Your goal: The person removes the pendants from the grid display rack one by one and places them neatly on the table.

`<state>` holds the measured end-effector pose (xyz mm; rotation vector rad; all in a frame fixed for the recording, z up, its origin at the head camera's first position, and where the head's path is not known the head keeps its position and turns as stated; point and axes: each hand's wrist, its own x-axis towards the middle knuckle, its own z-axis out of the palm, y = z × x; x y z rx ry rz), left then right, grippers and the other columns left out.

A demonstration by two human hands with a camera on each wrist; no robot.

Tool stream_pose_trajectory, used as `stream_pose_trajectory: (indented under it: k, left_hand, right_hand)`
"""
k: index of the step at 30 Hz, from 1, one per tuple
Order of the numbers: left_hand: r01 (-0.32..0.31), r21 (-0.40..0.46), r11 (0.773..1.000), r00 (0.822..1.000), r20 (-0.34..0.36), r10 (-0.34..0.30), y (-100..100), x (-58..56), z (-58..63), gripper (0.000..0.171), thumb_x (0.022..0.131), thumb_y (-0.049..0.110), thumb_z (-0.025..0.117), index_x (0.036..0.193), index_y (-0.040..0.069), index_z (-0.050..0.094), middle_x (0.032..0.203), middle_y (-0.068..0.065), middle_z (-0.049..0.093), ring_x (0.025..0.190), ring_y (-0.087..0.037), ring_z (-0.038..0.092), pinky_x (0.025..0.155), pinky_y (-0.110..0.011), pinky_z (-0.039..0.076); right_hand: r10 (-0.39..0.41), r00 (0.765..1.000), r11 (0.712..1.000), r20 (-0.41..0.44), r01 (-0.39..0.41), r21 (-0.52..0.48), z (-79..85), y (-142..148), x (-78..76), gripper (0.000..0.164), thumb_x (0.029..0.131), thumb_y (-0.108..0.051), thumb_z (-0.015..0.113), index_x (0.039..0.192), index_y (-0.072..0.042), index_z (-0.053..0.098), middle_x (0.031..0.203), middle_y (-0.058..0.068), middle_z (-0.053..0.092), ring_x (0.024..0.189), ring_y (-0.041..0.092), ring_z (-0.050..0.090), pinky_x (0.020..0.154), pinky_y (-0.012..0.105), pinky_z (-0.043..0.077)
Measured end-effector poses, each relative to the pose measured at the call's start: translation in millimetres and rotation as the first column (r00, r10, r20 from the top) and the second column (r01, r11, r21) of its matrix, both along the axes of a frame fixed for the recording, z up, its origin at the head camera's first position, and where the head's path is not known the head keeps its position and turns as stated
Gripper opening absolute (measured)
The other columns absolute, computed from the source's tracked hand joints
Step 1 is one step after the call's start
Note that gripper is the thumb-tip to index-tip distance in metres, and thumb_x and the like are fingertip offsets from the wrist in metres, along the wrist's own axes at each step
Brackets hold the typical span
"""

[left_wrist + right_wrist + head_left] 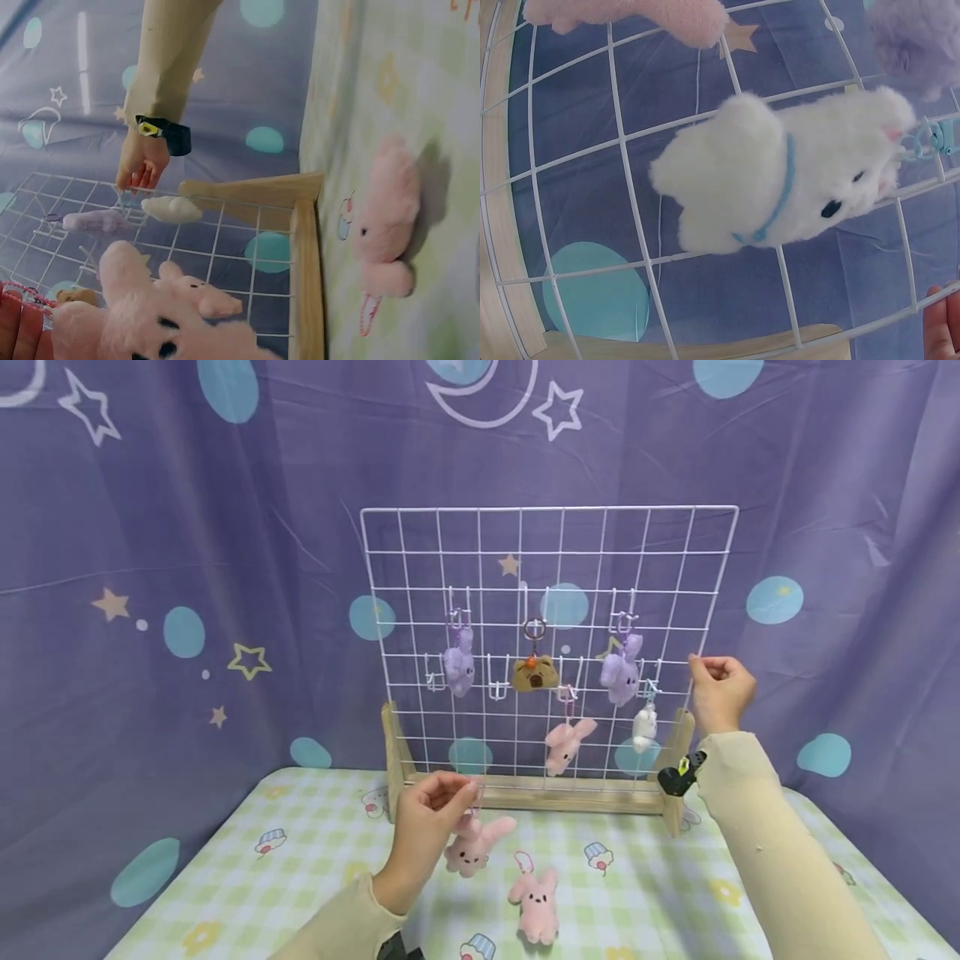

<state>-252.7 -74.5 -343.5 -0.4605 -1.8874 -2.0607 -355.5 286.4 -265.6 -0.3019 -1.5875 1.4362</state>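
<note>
My left hand [427, 827] pinches the strap of a pink bunny plush keychain [470, 846], which dangles just above the table; its head fills the lower left wrist view. On the tablecloth lies a second pink plush keychain [537, 907], face up, its loop toward the rack. My right hand [723, 693] grips the right edge of the white wire grid [551, 508] between thumb and fingers. Closest to that hand hangs a white plush dog keychain [727, 172] with a blue collar, on a hook by a blue clasp. Only some right-hand fingertips show in the right wrist view.
Two purple plush keychains [461, 664] [621, 674], a brown bear-head keychain [535, 675] and a pink bunny keychain [566, 746] hang on the grid. Bare hooks [498, 690] sit at the left. A wooden base [525, 795] holds the grid before a purple curtain [187, 510].
</note>
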Motion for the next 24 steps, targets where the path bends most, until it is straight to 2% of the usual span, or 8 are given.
stream_pose_trajectory:
  k: [6,12,18,24]
  left_hand:
    - [0.011,0.005,1.000,1.000,0.023,-0.011,-2,9.6,-10.8,0.014,0.082,0.003,0.070,0.089,-0.008,0.064,0.080,-0.011,0.069,0.068,-0.010,0.064,0.060,-0.023,0.055]
    - [0.018,-0.018,1.000,0.998,0.060,-0.017,-3,21.9,-22.2,0.013,0.082,0.002,0.070,0.086,-0.008,0.063,0.074,-0.003,0.067,0.066,-0.010,0.063,0.059,-0.020,0.054]
    - [0.055,-0.015,0.998,0.994,0.093,-0.053,-4,34.1,-30.2,0.014,0.082,0.003,0.070,0.087,-0.009,0.063,0.075,-0.009,0.068,0.066,-0.012,0.065,0.059,-0.020,0.053]
    - [0.081,-0.015,0.997,0.990,0.121,-0.078,-3,44.6,-36.4,0.020,0.082,0.007,0.070,0.090,-0.010,0.063,0.077,-0.002,0.068,0.067,-0.009,0.063,0.061,-0.020,0.053]
  right_hand:
    - [0.005,1.000,1.000,-0.010,-0.005,0.004,-1.1,1,-1.2,0.023,0.083,-0.016,0.070,0.068,-0.022,0.054,0.055,-0.019,0.048,0.051,-0.005,0.045,0.050,0.011,0.037]
    - [0.003,1.000,1.000,-0.007,-0.003,0.004,-1.2,1,-0.8,0.023,0.083,-0.016,0.070,0.068,-0.023,0.054,0.055,-0.019,0.048,0.051,-0.005,0.045,0.051,0.011,0.038]
    - [0.006,1.000,1.000,-0.009,-0.006,-0.002,-0.8,1,0.0,0.022,0.083,-0.016,0.071,0.068,-0.021,0.055,0.055,-0.019,0.048,0.050,-0.005,0.045,0.051,0.011,0.038]
    - [0.007,1.000,1.000,0.000,-0.007,-0.007,-0.2,1,0.3,0.022,0.083,-0.017,0.071,0.069,-0.021,0.055,0.055,-0.019,0.049,0.050,-0.005,0.045,0.050,0.011,0.038]
